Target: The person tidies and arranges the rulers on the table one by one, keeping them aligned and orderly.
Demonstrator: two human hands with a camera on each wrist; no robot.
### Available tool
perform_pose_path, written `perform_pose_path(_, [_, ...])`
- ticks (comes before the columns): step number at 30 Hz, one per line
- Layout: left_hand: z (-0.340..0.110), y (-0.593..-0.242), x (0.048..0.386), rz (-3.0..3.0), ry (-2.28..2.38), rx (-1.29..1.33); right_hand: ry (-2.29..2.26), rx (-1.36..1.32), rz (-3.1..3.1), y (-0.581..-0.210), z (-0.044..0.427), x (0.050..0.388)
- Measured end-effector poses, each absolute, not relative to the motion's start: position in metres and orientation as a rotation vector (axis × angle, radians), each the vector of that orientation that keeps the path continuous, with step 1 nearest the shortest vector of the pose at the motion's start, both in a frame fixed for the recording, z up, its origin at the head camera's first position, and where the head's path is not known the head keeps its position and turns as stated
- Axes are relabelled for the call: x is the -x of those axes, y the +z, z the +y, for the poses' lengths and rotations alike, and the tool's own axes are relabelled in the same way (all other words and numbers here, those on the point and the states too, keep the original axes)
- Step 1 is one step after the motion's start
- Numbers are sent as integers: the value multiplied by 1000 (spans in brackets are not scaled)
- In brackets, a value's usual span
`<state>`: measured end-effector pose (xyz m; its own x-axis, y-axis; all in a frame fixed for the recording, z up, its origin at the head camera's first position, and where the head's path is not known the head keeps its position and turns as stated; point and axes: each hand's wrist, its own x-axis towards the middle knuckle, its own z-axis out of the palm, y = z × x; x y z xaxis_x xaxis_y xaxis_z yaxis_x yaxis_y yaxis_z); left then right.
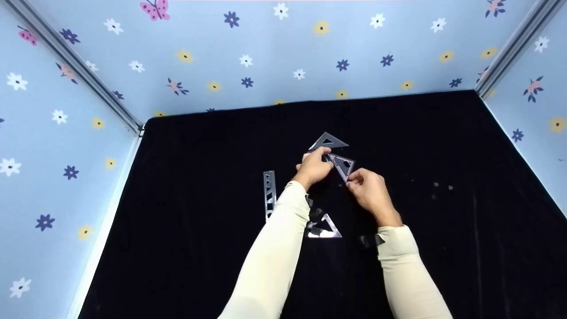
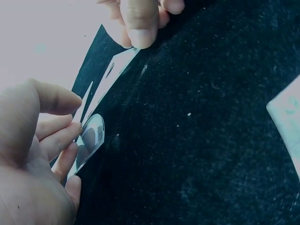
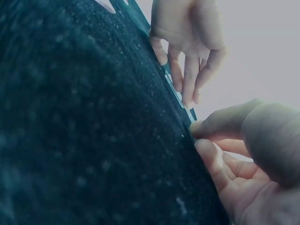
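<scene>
Flowered blue walls (image 1: 288, 53) are enclosing the black desk (image 1: 199, 155), where the middle triangle (image 1: 342, 166) is showing between my hands. With my right hand (image 1: 370, 188) I'm pinching its near corner between thumb and fingertips. My left hand (image 1: 315, 167) is reaching just left of it, fingers loosely extended at a clear rounded piece (image 2: 92, 138); I can't tell whether they're gripping. Relative to the middle triangle, the far triangle (image 1: 328, 141) is lying just beyond, the ruler (image 1: 269, 190) leftward, the near triangle (image 1: 325, 232) closer to me.
</scene>
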<state>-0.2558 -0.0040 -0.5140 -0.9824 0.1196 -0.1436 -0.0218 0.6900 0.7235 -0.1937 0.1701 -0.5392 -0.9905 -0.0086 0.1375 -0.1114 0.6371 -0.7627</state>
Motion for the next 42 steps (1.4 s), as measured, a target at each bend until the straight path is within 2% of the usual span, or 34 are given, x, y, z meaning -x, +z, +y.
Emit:
perform_pose_path(8, [-8, -516, 257, 2696, 1240, -59, 1614, 6, -2630, -540, 173, 195])
perform_pose_path(25, [-10, -516, 258, 2443, 1706, -46, 1865, 47, -2444, -541, 175, 194])
perform_pose_path(42, [-23, -507, 241, 2679, 1578, -77, 2116, 124, -2256, -530, 177, 193])
